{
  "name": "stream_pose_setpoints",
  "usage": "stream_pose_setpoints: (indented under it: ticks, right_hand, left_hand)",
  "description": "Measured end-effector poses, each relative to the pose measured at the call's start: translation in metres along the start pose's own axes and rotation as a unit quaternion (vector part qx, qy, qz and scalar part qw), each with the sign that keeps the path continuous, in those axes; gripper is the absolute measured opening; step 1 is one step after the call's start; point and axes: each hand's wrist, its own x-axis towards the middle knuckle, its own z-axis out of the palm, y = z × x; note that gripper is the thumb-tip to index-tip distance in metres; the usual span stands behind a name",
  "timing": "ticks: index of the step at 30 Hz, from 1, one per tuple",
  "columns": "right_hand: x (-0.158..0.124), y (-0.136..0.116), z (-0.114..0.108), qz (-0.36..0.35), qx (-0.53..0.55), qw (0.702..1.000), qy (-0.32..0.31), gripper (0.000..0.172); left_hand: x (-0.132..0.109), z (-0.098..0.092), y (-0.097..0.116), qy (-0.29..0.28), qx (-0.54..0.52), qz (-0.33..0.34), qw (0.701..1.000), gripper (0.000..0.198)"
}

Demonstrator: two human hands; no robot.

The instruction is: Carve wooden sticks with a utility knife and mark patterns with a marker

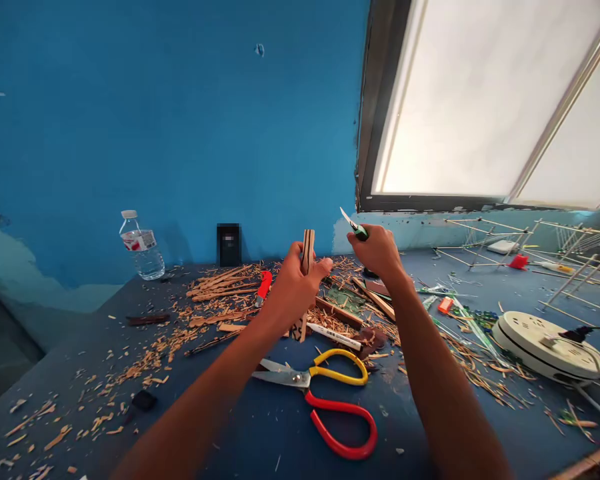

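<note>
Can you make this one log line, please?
left hand: wood piece | right hand: green-handled knife | knife: not touching wood | scissors: on table

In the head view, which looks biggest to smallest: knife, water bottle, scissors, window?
Largest to smallest:
1. Window
2. Scissors
3. Water bottle
4. Knife, partly hidden by the right hand

My left hand (299, 287) conceals the middle of the wooden piece (308, 245), my right hand (379, 250) part of the knife handle (361, 233); pixelation obscures the black object (229, 245), and the frame truncates the window (470, 100).
</note>
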Motion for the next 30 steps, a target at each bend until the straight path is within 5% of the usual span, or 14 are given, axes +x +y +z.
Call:
stream_pose_setpoints:
  ticks: [7, 12, 17, 21, 30]
  right_hand:
    - [-0.037, -0.049, -0.039, -0.231, 0.087, 0.969, 0.032, 0.023]
    - [-0.055, -0.068, -0.049, -0.286, 0.098, 0.953, 0.039, 0.014]
    - [-0.060, -0.073, -0.048, -0.262, 0.065, 0.961, 0.060, 0.012]
    - [-0.063, -0.080, -0.043, -0.197, 0.014, 0.977, 0.078, 0.008]
    - [-0.055, -0.096, -0.009, -0.081, -0.059, 0.994, 0.032, 0.022]
  left_hand:
    - [-0.020, -0.017, 0.037, -0.037, 0.027, 0.062, 0.997, 0.045]
    - [-0.032, -0.017, 0.048, -0.030, 0.059, 0.116, 0.991, 0.035]
    - [-0.035, -0.018, 0.053, -0.025, 0.097, 0.156, 0.983, 0.030]
    - [-0.030, -0.018, 0.049, 0.031, 0.144, 0.165, 0.975, 0.035]
    - [0.003, -0.017, 0.009, 0.096, 0.081, 0.100, 0.987, 0.043]
